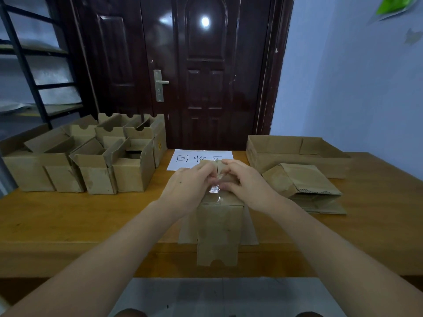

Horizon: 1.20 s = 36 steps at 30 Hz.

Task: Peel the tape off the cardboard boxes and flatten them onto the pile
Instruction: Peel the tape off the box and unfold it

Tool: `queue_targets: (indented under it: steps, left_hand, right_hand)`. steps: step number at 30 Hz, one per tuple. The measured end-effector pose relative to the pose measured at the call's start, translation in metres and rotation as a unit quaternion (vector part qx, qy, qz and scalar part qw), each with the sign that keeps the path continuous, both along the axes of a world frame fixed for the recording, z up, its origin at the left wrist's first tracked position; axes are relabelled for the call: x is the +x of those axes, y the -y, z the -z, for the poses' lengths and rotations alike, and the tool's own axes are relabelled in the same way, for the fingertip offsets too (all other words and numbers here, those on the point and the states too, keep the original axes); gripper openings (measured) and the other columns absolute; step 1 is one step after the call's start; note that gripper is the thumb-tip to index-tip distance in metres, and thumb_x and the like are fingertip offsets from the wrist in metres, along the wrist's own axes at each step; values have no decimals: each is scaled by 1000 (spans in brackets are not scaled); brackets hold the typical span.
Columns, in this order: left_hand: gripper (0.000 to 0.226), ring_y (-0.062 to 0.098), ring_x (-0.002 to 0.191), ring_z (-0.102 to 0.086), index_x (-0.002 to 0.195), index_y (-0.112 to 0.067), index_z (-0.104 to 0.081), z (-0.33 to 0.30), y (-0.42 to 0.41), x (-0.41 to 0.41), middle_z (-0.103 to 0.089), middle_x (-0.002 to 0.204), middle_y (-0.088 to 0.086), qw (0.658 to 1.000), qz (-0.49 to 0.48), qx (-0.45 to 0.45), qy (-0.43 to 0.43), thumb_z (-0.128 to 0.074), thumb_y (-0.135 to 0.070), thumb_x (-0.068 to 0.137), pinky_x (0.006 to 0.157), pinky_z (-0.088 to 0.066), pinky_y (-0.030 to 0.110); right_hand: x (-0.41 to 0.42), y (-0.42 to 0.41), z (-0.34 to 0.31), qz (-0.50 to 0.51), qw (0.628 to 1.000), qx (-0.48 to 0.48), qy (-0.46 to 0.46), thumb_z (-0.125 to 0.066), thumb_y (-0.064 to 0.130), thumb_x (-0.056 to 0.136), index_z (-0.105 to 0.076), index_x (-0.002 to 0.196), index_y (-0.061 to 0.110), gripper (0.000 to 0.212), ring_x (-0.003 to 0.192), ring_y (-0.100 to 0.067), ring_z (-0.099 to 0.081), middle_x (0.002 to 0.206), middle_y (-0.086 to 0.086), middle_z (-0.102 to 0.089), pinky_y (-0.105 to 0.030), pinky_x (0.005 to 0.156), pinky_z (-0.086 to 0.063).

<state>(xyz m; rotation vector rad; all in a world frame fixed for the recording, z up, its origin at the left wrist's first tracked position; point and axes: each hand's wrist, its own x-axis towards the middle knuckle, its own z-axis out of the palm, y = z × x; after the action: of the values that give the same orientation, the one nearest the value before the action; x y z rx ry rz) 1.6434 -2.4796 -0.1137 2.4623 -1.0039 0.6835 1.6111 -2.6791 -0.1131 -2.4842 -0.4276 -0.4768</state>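
A small cardboard box (218, 221) stands at the table's front centre, its lower flaps hanging open over the edge. Clear tape (214, 189) runs along the seam on its top. My left hand (186, 187) holds the box's top left side with fingers curled at the seam. My right hand (243, 181) lies on the top right, fingertips pinching at the tape. A pile of flattened boxes (306, 187) lies to the right.
Several open, upright boxes (91, 156) crowd the table's left side. A shallow cardboard tray (295, 153) sits at the back right. A white paper sign (183, 159) lies behind the held box. The wooden table (68, 213) faces a dark door.
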Motion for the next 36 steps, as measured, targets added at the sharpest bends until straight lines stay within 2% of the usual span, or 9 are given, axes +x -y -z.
queue_targets:
  steps: [4, 6, 9, 14, 18, 23, 27, 31, 36]
  left_hand:
    - [13, 13, 67, -54, 97, -25, -52, 1, -2, 3, -46, 80, -20, 1000, 13, -7, 2, -55, -37, 104, 61, -32, 21]
    - [21, 8, 75, -59, 108, -27, -56, 1, -3, 6, -54, 86, -20, 1000, 15, -9, -19, -59, -46, 100, 65, -43, 24]
    - [22, 8, 81, -59, 110, -28, -59, 0, -2, 8, -57, 90, -18, 1000, 14, 15, -23, -54, -47, 101, 69, -44, 21]
    - [31, 11, 95, -58, 114, -28, -65, 1, -2, 7, -58, 106, -14, 998, 7, 54, -15, -37, -41, 108, 88, -38, 28]
    - [32, 11, 102, -57, 118, -31, -63, -3, -2, 6, -59, 111, -14, 995, 8, 93, -19, -35, -41, 109, 99, -41, 33]
    - [20, 3, 84, -57, 108, -32, -59, -4, -8, 4, -60, 93, -18, 992, 20, 1, -126, -56, -50, 100, 70, -43, 22]
    - [23, 10, 84, -54, 104, -27, -61, -4, -6, 0, -55, 98, -15, 996, 22, 51, -71, -46, -44, 106, 80, -36, 28]
    - [20, 9, 86, -48, 102, -31, -51, -1, -4, -1, -54, 98, -14, 996, 31, 75, -43, -36, -41, 110, 92, -37, 32]
    - [18, 1, 76, -57, 107, -35, -56, -6, -8, -2, -63, 85, -15, 976, 69, -19, -207, -54, -52, 100, 62, -43, 16]
  right_hand:
    - [1, -1, 1, -1, 999, -28, 37, -60, 19, 101, -60, 100, 16, 3, 113, -14, -60, 142, 0, -54, -39, 98, -49]
    - [1, 0, 2, -6, 999, -42, 29, -55, 17, 103, -57, 99, 18, 5, 124, -17, -56, 153, -1, -47, -40, 103, -47]
    - [0, 1, 5, -1, 999, -46, 22, -49, 25, 105, -61, 100, 15, 17, 141, -17, -43, 161, 0, -38, -40, 112, -42]
    - [-4, 3, 3, -2, 999, -34, 25, -62, 43, 96, -61, 129, 22, 39, 138, -12, -46, 158, 5, -42, -37, 112, -42]
    - [-2, 1, 1, -18, 998, -49, 47, -66, 27, 97, -65, 100, 16, 12, 129, -12, -53, 143, 2, -57, -39, 106, -46]
    - [-3, 3, 4, -21, 999, -27, 34, -54, 27, 104, -70, 99, 17, 20, 142, -12, -43, 153, 0, -49, -39, 113, -40]
    - [-7, 1, -1, -19, 1000, -5, -8, -65, 38, 97, -62, 124, 24, 31, 141, -10, -42, 158, 6, -41, -35, 114, -39]
    - [-7, -2, -2, -26, 999, -21, -26, -68, 27, 96, -61, 93, 25, 8, 146, -13, -35, 160, 4, -38, -40, 117, -35]
    - [-6, 0, 0, -21, 999, -18, -24, -53, 23, 104, -62, 93, 13, 18, 148, -14, -33, 161, 1, -38, -35, 118, -33]
